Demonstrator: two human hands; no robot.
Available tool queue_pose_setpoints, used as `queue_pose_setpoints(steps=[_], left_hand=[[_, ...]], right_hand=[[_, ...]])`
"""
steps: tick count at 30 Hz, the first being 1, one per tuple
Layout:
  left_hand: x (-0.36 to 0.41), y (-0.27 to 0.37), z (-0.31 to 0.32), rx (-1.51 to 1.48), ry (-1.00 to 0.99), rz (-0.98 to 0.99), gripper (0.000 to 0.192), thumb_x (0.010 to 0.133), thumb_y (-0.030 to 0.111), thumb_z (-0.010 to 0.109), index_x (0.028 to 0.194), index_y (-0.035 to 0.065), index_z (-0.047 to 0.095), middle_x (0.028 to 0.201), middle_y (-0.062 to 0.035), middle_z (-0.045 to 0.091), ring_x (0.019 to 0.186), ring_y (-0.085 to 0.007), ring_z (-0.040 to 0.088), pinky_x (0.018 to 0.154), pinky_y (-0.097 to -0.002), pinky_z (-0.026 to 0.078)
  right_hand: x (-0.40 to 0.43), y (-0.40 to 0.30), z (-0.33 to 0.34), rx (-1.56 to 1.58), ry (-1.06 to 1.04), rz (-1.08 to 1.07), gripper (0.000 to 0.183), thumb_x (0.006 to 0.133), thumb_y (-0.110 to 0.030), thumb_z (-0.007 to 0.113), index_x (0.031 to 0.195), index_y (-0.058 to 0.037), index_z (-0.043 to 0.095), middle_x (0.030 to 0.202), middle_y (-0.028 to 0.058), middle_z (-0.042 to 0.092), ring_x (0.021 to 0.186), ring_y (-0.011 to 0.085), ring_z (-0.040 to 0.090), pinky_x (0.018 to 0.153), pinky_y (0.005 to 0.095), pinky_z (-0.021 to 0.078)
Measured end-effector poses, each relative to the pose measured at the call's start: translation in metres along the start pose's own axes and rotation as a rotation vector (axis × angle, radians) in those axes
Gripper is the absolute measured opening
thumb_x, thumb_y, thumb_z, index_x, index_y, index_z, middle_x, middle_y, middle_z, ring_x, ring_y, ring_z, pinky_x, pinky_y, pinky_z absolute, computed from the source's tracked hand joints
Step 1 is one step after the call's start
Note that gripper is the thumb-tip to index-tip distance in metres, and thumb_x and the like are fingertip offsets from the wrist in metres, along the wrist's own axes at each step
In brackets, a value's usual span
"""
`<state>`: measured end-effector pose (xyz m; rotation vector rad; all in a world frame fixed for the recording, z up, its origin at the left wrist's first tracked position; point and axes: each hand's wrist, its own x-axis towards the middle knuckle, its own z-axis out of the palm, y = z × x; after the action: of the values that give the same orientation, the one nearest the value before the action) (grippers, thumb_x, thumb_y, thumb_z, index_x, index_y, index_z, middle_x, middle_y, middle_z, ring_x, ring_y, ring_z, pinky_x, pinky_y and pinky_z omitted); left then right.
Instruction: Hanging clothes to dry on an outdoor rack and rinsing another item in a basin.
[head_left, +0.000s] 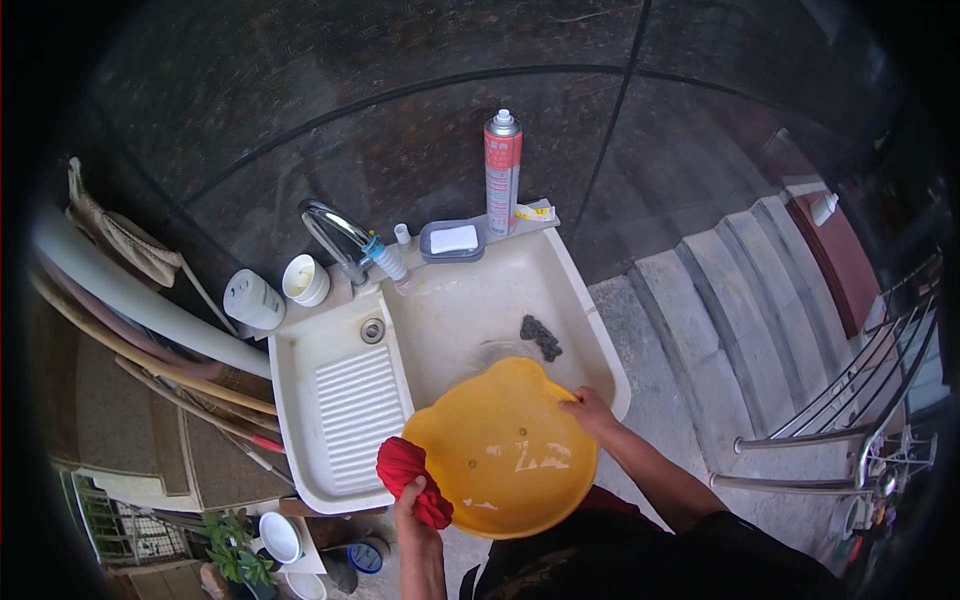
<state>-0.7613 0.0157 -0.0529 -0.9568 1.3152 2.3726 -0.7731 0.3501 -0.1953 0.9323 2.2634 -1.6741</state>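
A yellow plastic basin (540, 420) with a rounded, ear-like rim is held over the front edge of the white laundry sink (442, 375). My right hand (590, 411) grips its rim on the right. In my left hand (418, 510) is a bunched red cloth (414, 480), pressed against the basin's left side; whether those fingers also hold the rim is hidden. Wet reflections shine on the basin's inner surface. Beyond it, a dark grey scouring pad (541, 337) lies on the sink's floor. The ribbed washboard (360, 420) fills the sink's left section.
Along the sink's back ledge stand a chrome faucet (330, 232), a soap dish (452, 241) with white soap, a tall aerosol can (502, 176), a white cup (306, 280) and a white tub (253, 300). Long poles (165, 322) lean at left. Concrete steps (720, 300) and metal railings (802, 439) lie right.
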Motion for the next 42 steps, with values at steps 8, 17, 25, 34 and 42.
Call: queue_pose_setpoints(steps=[8, 17, 25, 34, 42], left_hand=[[0.02, 0.03, -0.03, 0.052, -0.134, -0.048, 0.045, 0.082, 0.025, 0.071, 0.12, 0.0071, 0.056, 0.096, -0.0011, 0.064, 0.087, -0.0177, 0.062, 0.075, -0.0299, 0.049], [0.022, 0.065, -0.039, 0.057, -0.151, 0.009, 0.053, 0.082, 0.029, 0.071, 0.125, 0.0052, 0.053, 0.108, -0.0035, 0.064, 0.098, -0.0187, 0.061, 0.084, -0.0325, 0.047], [0.018, 0.098, 0.0, -0.018, -0.146, 0.174, 0.057, 0.082, 0.031, 0.072, 0.129, 0.0066, 0.051, 0.109, -0.0042, 0.063, 0.096, -0.0185, 0.062, 0.084, -0.0328, 0.049], [0.034, 0.121, 0.101, -0.153, -0.389, 0.299, 0.071, 0.086, 0.034, 0.069, 0.142, 0.0065, 0.035, 0.123, -0.0203, 0.056, 0.116, -0.0393, 0.056, 0.101, -0.0469, 0.048], [0.034, 0.082, 0.112, -0.028, -0.301, 0.302, 0.084, 0.082, 0.045, 0.067, 0.149, 0.0107, 0.03, 0.139, -0.0246, 0.049, 0.127, -0.0346, 0.051, 0.105, -0.049, 0.042]], right_hand=[[-0.02, 0.004, 0.027, -0.035, 0.063, 0.058, 0.035, 0.076, -0.025, 0.076, 0.088, 0.0037, 0.06, 0.078, 0.0141, 0.065, 0.073, 0.0254, 0.065, 0.066, 0.0391, 0.0501], [-0.023, -0.001, 0.056, -0.1, 0.032, 0.045, 0.033, 0.074, -0.025, 0.076, 0.088, 0.0027, 0.064, 0.08, 0.0127, 0.067, 0.074, 0.0213, 0.063, 0.068, 0.0372, 0.0498], [0.004, -0.008, 0.062, -0.303, -0.254, 0.121, 0.042, 0.07, -0.03, 0.073, 0.093, 0.0049, 0.071, 0.085, 0.0207, 0.07, 0.084, 0.031, 0.07, 0.075, 0.039, 0.0528], [0.045, 0.035, 0.097, -0.159, -0.982, 0.089, 0.026, 0.078, -0.024, 0.066, 0.077, 0.0029, 0.066, 0.067, 0.0129, 0.064, 0.052, 0.0271, 0.06, 0.047, 0.0391, 0.046], [0.119, -0.011, 0.041, -0.507, -0.671, -0.083, 0.036, 0.082, -0.032, 0.069, 0.097, 0.0006, 0.066, 0.094, 0.0187, 0.07, 0.088, 0.0314, 0.067, 0.078, 0.0412, 0.0514]])
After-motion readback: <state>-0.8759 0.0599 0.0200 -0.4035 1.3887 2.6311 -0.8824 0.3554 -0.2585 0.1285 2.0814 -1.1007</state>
